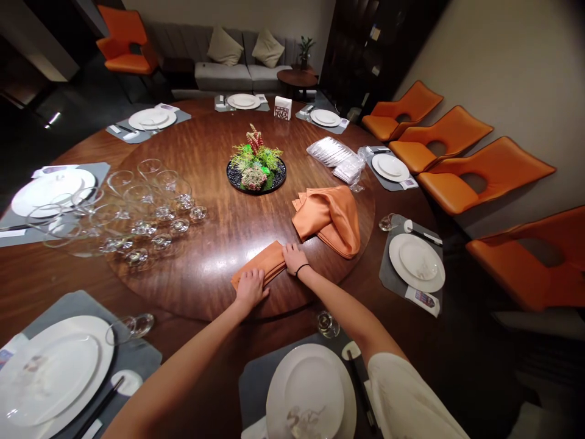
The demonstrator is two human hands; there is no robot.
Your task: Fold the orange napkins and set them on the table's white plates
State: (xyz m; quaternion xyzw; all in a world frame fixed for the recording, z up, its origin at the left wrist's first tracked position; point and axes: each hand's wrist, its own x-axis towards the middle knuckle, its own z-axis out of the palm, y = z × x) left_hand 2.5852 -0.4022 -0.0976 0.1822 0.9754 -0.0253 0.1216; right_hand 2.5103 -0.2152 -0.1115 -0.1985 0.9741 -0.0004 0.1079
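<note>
A folded orange napkin (261, 261) lies as a narrow strip on the raised round turntable (201, 286). My left hand (251, 290) is at its near left part, fingers curled over the cloth and thumb by the near edge. At the right end of the strip, my right hand (295, 258), with a dark band at the wrist, has its fingers closed on the cloth. Just beyond my right hand rests a loose pile of orange napkins (336, 219), partly folded over itself.
Several wine glasses (141, 210) crowd the turntable's left side. A plant centrepiece (256, 164) stands in the middle, with plastic-wrapped packets (336, 155) to its right. Place settings with white plates (315, 390) ring the table; a small glass (328, 324) stands near my right forearm. Orange chairs (484, 177) line the right.
</note>
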